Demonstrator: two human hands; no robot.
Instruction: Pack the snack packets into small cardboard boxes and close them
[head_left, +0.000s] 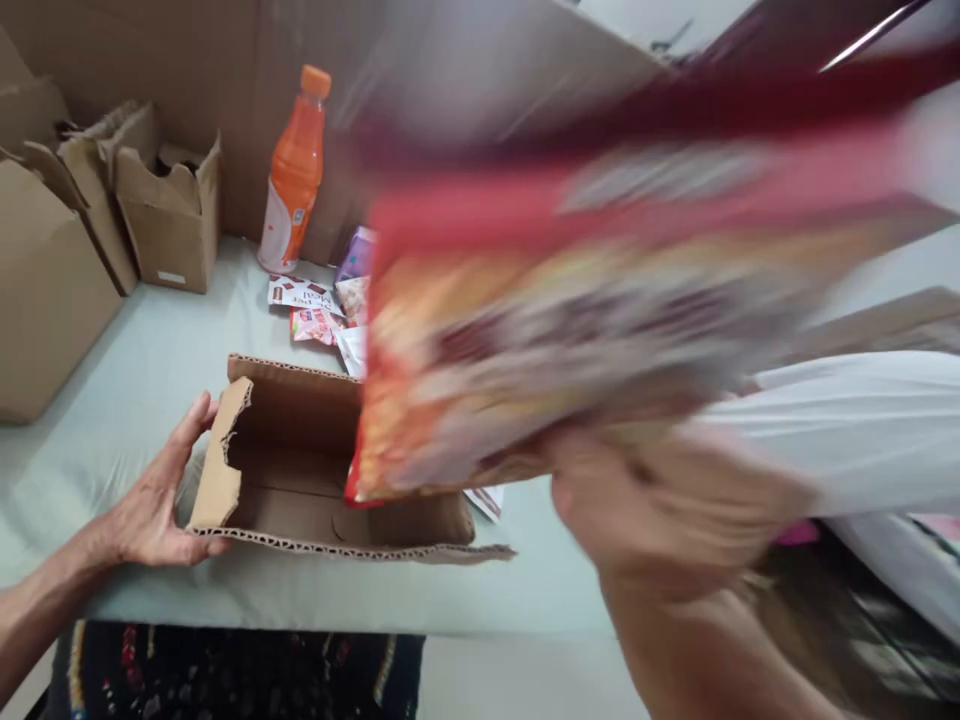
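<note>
My left hand (154, 500) grips the left end of an open cardboard box (292, 480), thumb at the near side and fingers at the far side. The box lies on the table with torn edges, and its visible inside is bare brown card. In my right hand (667, 500) is a large red and yellow snack packet (570, 320), held up above the right part of the box. Motion smears the packet, so its print cannot be read. It hides the box's far right side.
An orange drink bottle (294, 180) stands at the back, with several small sachets (304, 295) in front of it. More cardboard boxes (169, 220) stand at the left. A cardboard wall rises behind the pale tablecloth (247, 320). White plastic (855, 430) is at the right.
</note>
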